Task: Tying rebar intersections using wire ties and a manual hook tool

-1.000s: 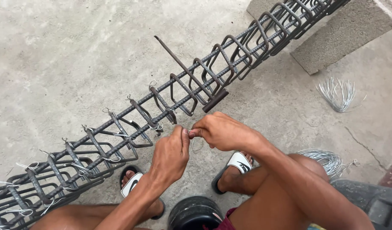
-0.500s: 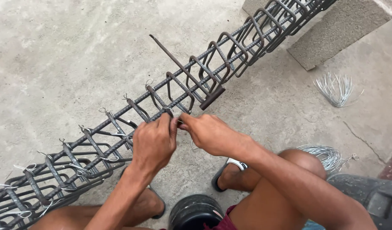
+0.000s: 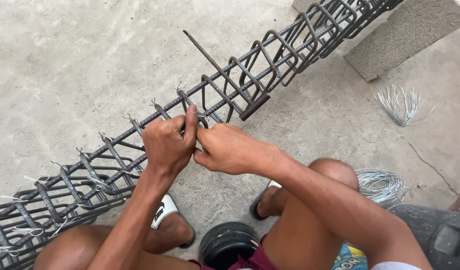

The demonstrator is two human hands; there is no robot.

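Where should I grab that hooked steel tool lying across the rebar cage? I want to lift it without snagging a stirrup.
Grip the hooked tool on its long straight shank, the end that sticks up and out past the rebar cage on the far side. That part is bare and free, so come from above. The short bent foot near the right hand seems tucked among the stirrups and would likely snag.

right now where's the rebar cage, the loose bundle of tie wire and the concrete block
rebar cage (image 3: 270,55), head view, on a stirrup's top bend
loose tie wire bundle (image 3: 397,102), head view, middle of the fanned strands
concrete block (image 3: 405,35), head view, on its top face
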